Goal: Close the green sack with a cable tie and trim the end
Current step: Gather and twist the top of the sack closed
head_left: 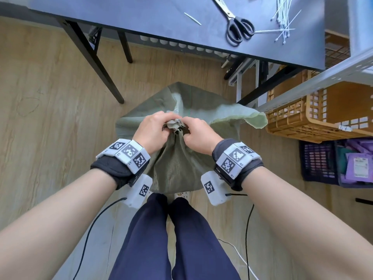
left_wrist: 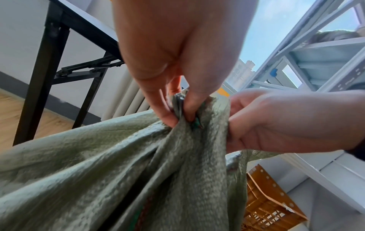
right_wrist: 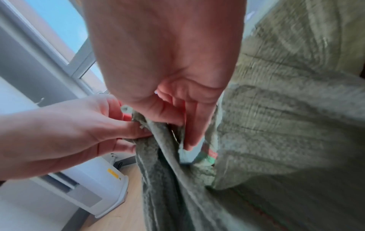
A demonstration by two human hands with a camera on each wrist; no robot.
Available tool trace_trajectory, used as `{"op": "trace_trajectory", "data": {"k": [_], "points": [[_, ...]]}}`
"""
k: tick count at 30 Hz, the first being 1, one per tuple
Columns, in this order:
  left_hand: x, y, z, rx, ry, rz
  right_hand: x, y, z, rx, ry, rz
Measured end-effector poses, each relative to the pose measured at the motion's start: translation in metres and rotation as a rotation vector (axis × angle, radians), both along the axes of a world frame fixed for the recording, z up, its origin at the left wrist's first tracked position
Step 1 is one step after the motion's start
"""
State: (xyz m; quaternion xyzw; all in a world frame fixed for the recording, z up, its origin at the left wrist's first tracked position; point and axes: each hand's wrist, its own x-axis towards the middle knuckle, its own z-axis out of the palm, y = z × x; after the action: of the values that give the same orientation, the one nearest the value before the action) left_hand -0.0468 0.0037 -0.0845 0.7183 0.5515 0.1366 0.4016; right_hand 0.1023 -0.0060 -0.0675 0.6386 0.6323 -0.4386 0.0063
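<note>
Green woven cloth is bunched at the centre of the head view: the sack (head_left: 177,158) stands on the floor in front of the person's legs, just short of the table (head_left: 141,21), and its mouth is being gathered into a neck. The left hand (head_left: 152,131) pinches a wad of pleated rim between thumb and fingers (left_wrist: 168,115), which keeps the folds already collected from springing apart. The right hand (head_left: 196,134) curls its fingers (right_wrist: 195,125) round the cloth next to that pinch, so both hands are closed on the sack and touch each other across the bunch. One flap of the rim (head_left: 254,118) is not yet drawn in and flops out beyond the right hand, so I judge the gathering only partly done. Holding the neck high, with the body of the sack hanging below, likely lets the weight pull the pleats straight and leaves a narrow waist for a tie to go round. The cable ties (head_left: 282,19) lie in a loose heap on the table beyond the sack, and the scissors (head_left: 236,25) lie just beside them, both within a forward reach. One hand would have to let go to fetch a tie, so the other needs the whole neck first.
</note>
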Motion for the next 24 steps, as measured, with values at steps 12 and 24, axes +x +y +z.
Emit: {"op": "trace_trajectory", "data": {"k": [12,24], "points": [[0.000,0.001,-0.007,0.014,0.060,0.024,0.052,-0.005,0.005,0.263,-0.628,0.487],[-0.002,0.000,-0.016,-0.017,-0.046,-0.032,0.038,-0.007,-0.019,0.210,-0.364,-0.133]]}}
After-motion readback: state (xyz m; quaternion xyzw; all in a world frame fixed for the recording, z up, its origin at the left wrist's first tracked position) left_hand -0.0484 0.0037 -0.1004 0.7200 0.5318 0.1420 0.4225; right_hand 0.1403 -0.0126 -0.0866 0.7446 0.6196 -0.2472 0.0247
